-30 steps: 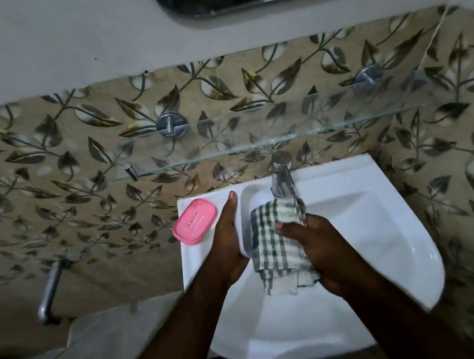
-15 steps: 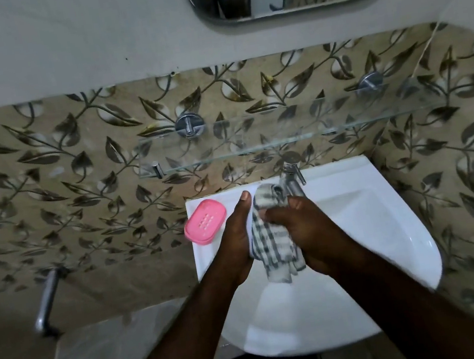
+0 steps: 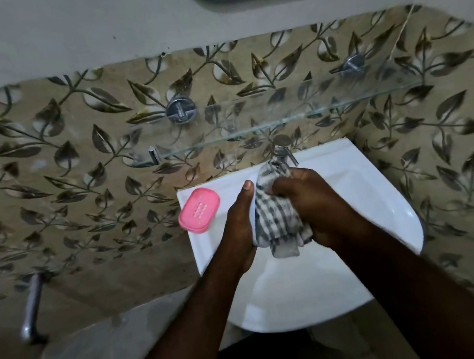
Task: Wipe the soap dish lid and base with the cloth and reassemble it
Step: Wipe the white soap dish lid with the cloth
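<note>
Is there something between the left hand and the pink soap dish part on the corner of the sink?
Nothing visible. The pink soap dish part lies on the back left corner of the sink, just left of the left hand, with only bare white surface between them. The right hand grips the checked cloth on the other side.

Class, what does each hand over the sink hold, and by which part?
The right hand grips the checked cloth, bunched around its middle. The left hand holds a white piece by its left edge; the rest is mostly hidden.
</note>
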Tool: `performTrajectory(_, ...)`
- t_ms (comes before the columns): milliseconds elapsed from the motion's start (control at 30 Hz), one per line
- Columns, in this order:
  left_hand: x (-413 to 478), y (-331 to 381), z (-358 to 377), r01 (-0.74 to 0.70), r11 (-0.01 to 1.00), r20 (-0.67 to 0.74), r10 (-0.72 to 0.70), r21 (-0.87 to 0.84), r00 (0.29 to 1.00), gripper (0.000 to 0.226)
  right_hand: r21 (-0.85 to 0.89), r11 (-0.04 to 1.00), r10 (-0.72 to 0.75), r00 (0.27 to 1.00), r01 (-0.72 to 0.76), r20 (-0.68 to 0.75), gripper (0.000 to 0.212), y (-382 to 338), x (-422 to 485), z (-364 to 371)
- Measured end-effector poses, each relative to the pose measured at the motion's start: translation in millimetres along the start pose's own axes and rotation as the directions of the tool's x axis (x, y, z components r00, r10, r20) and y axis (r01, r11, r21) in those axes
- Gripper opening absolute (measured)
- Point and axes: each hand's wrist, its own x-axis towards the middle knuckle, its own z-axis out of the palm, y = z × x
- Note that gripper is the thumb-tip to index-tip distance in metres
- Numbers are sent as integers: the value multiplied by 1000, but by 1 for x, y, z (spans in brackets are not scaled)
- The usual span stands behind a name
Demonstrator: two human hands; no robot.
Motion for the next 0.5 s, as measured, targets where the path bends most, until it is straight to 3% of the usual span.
performTrajectory(100,-1,7,1,-78,997,-42,77,-7,996,43,-146,987,-66,997,73,51,12,17,-11,11)
performTrajectory(167,1,10,-1,-144,988,-120,149,48,981,33,-309,949,-29,991,69,132,15,28,-19,9)
performTrajectory(200,1,12,2,-154,986,-120,160,58,980,34,-310,949,-3,989,50,150,15,28,-17,6)
performTrajectory(300,2,8,5,-92,995,-41,93,35,995,54,2,998,56,994,-57,98,14,11,-1,-2)
performTrajectory(367,6,5,8,-80,996,-54,81,27,995,55,219,974,54,998,-57,17,17,-4,10,-1)
performTrajectory(433,10,5,10,-91,996,-63,90,-17,994,56,221,975,-11,1000,11,-2,17,-2,10,2)
performTrajectory(500,11,13,15,-97,995,-70,96,-3,993,47,14,998,-61,997,61,41,12,12,0,0)
